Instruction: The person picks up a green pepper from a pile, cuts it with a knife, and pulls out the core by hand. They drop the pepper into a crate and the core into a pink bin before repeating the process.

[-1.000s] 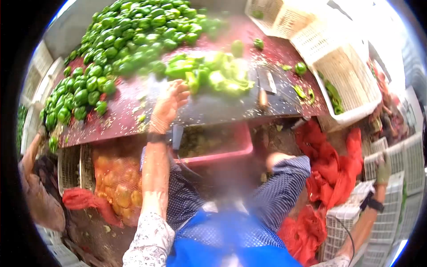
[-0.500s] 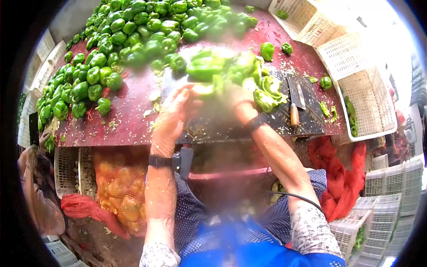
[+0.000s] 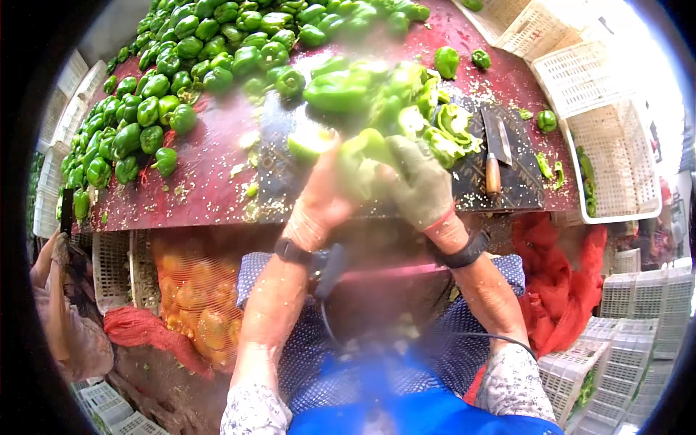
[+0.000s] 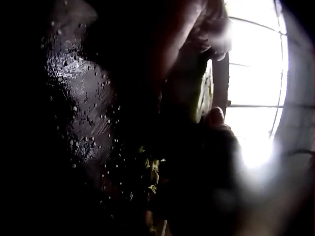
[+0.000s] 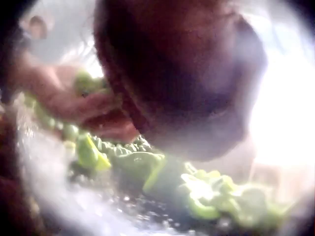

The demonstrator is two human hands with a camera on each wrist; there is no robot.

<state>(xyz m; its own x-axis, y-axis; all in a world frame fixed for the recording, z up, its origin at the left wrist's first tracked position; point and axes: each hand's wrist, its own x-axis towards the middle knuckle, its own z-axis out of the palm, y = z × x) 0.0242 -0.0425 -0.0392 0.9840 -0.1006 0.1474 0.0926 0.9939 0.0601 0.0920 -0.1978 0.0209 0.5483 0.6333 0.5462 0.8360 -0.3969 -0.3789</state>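
In the head view, both hands meet over the front of the black board with a green bell pepper between them, partly blurred by a smear on the lens. My bare left hand grips it from the left. From the right, my gloved right hand has its fingers curled against it. Pale flesh of a cut pepper shows between the fingers in the dark left wrist view. Behind the hands lie whole peppers and opened pepper pieces. A wooden-handled knife lies on the board's right side.
Green peppers are heaped over the red table's left and back. White crates stand at the right. Under the table are a pink tub and an orange net sack. Another person's arm shows at far left.
My right hand came up from the crates at lower right to the board, joining the left. Both hands then drew a pepper nearer the board's front edge.
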